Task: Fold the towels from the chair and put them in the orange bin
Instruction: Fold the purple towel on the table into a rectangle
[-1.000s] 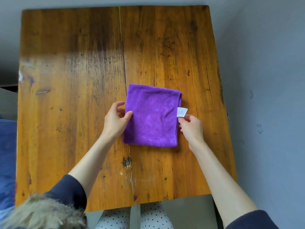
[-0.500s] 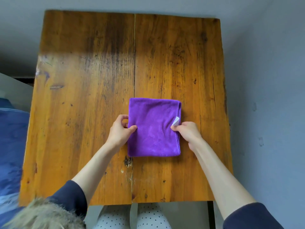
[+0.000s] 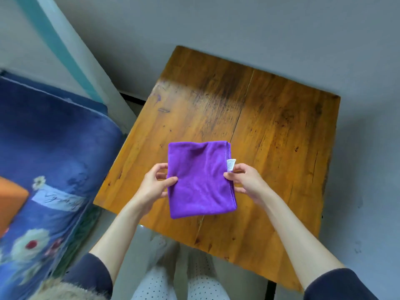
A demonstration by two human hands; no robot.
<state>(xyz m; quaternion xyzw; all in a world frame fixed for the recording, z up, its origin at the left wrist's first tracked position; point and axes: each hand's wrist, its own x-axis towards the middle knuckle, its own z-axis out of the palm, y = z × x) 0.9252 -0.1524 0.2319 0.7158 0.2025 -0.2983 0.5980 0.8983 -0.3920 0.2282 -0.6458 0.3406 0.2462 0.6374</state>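
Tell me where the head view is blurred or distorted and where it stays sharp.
Head view: the blue floral fabric and orange patch at the left edge smear with motion blur; the purple towel, gripped by the left hand and right hand, stays fairly sharp; the wide lens skews the wooden table; a dark band crosses its far half.

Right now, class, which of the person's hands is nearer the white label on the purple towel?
Right. The right hand grips the purple towel at the edge bearing the white label, fingertips beside it. The left hand grips the opposite edge.
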